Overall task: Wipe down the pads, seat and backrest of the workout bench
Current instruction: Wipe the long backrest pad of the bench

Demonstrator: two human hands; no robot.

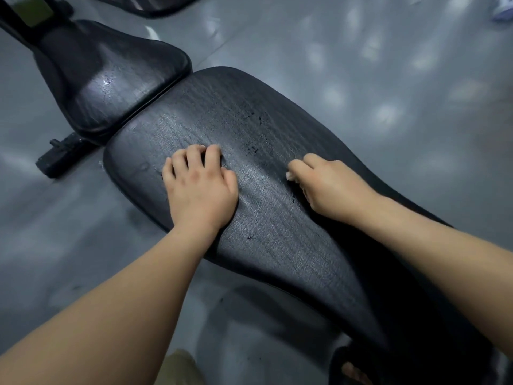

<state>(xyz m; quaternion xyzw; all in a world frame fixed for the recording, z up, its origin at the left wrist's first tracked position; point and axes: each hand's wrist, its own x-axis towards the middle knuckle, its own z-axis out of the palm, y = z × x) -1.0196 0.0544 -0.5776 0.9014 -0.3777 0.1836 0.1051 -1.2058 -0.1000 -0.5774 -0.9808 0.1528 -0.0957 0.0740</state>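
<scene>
I see the black backrest (277, 207) running from lower right up toward the seat (111, 79), which sits just beyond its far end across a narrow gap. My left hand (198, 187) rests palm down on the backrest, fingers bent, its grip holding nothing. My right hand (327, 184) lies on the backrest near the right edge, its grip closed around a small pale wad, a cloth (291, 176) of which only a corner shows. The padding is cracked and flecked. Around the bench: glossy grey floor (388, 79), a black frame foot (59, 157) left of the backrest, a dark sandal (349, 368) at the bottom. I can read no writing anywhere.
</scene>
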